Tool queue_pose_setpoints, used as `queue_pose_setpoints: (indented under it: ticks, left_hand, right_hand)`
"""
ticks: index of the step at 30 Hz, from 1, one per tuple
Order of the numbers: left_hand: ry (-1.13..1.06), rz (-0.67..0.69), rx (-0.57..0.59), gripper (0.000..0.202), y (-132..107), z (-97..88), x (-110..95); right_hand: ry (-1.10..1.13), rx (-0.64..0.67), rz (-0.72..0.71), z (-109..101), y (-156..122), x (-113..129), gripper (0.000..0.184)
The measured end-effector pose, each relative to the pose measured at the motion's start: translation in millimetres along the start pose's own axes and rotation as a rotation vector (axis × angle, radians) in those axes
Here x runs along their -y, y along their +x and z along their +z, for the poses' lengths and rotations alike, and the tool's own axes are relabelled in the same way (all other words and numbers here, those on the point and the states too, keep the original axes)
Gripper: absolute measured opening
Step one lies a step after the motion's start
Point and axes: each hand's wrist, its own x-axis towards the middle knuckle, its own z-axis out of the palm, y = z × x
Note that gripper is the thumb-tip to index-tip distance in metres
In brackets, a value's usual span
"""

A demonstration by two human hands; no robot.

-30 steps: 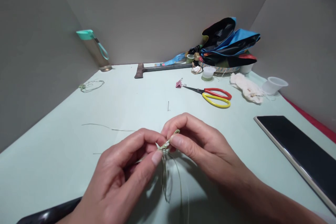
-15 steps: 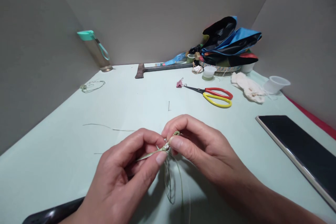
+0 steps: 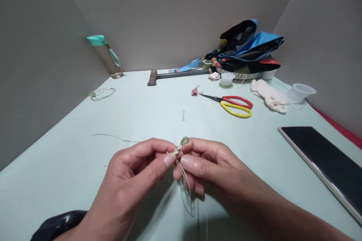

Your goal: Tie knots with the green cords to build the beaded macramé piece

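Observation:
Between my fingertips is a small green and white knotted cord with a braided loop standing up at its top. My left hand pinches the lower part of its knots with thumb and forefinger. My right hand is closed just beside it, thumb against the forefinger on thin cord strands that come out of the knots. Those strands hang below in long loops toward the table. Part of the knotting is hidden by my fingers. A thin cord end stretches out left of my left hand across the table.
Scissors with red and yellow handles lie ahead beside a pink binder clip. Behind are a hammer-like tool, small cups and a blue-black bag. A phone lies right; a bottle and coiled cord left.
My right thumb and fingers have come off the braided loop and now pinch strands lower down. The loop shows upright above my fingers. The view has shifted slightly.

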Motion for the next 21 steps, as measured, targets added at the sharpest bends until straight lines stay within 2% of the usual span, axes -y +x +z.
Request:
queue_pose_setpoints:
  ticks: [4,7,9,14,18,21]
  left_hand:
    - [0.015,-0.066,-0.023,0.015,1,-0.8,-1]
    - [0.008,-0.107,-0.059,0.017,1,-1.5,-1]
    - [-0.005,-0.105,-0.054,0.017,1,-1.2,0]
    - [-0.091,-0.099,-0.006,0.009,-1,0.2,2]
    - [-0.061,-0.081,-0.030,0.013,-2,-1.9,4]
    - [0.014,-0.066,-0.037,0.020,-2,-4.8,5]
  right_hand:
    - [0.124,0.064,-0.012,-5,2,-9,0.024]
    - [0.155,0.079,0.005,-6,2,-11,0.017]
    - [0.140,0.058,0.039,-4,1,-8,0.017]
    - [0.076,-0.021,0.109,5,1,-1,0.032]
    - [-0.010,-0.079,0.040,11,1,-5,0.038]
    - [-0.098,-0.123,-0.009,15,0,-10,0.035]
